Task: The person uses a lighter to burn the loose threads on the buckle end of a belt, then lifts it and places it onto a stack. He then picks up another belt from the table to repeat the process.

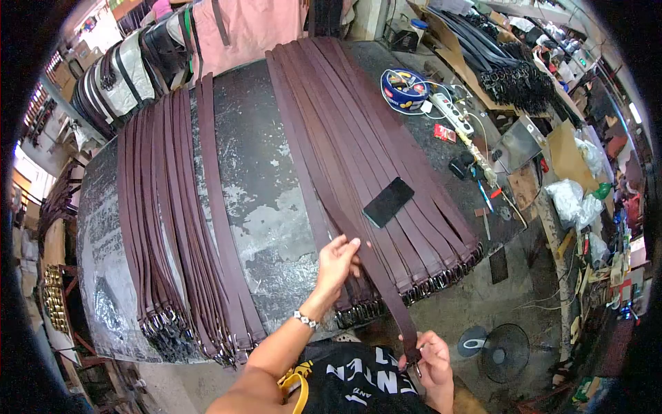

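Observation:
A long dark brown leather belt (385,284) hangs over the near edge of the table toward me, its buckle end low in front of my shirt. My right hand (434,362) grips that end near the metal buckle, fingers curled. Higher up, my left hand (336,265) has its thumb and fingers closed at the edge of the same belt. Beneath it lies a wide row of similar brown belts (338,117), buckles lined up along the table's near edge. A black phone (388,202) rests on top of these belts.
More brown belts (162,179) lie in a group on the left of the worn dark table (265,234). To the right are a blue cable reel (405,91), a white power strip (452,114) and black straps (476,55). A fan (505,353) stands below on the right.

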`<state>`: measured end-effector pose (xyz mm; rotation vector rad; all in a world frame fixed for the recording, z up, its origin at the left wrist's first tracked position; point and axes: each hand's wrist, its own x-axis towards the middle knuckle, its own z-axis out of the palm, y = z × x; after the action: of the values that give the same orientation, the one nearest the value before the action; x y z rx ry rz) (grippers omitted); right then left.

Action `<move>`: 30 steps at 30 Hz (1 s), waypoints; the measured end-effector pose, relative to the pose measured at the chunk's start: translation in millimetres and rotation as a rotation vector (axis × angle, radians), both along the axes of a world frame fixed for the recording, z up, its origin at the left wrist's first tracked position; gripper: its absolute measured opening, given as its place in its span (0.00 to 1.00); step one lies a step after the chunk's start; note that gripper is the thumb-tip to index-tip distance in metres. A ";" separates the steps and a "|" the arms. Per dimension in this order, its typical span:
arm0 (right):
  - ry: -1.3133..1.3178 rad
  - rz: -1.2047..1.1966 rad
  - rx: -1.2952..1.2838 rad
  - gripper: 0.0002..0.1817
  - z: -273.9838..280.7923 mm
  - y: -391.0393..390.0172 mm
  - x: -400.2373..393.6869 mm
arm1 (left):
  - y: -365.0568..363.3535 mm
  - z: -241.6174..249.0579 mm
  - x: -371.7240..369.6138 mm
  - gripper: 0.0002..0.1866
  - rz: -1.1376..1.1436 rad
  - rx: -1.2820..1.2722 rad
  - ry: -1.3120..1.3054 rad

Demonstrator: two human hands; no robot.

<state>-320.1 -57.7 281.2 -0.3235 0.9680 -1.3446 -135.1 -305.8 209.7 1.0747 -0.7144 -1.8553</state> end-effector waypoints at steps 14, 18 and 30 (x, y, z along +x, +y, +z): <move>-0.001 0.138 0.107 0.10 -53.9 -27.1 22.3 | -56.6 -94.2 4.7 0.11 0.070 -0.132 -0.323; 0.017 0.159 0.090 0.08 -58.5 -71.4 39.3 | -95.4 -87.1 22.5 0.10 0.109 -0.150 -0.392; 0.088 0.190 0.070 0.07 -97.4 -80.8 63.9 | -66.5 -103.7 39.8 0.32 0.179 -0.078 -0.376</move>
<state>-256.3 -138.5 183.7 -0.4138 1.0282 -1.1292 -95.3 -372.3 106.0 1.4061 -0.8665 -1.4777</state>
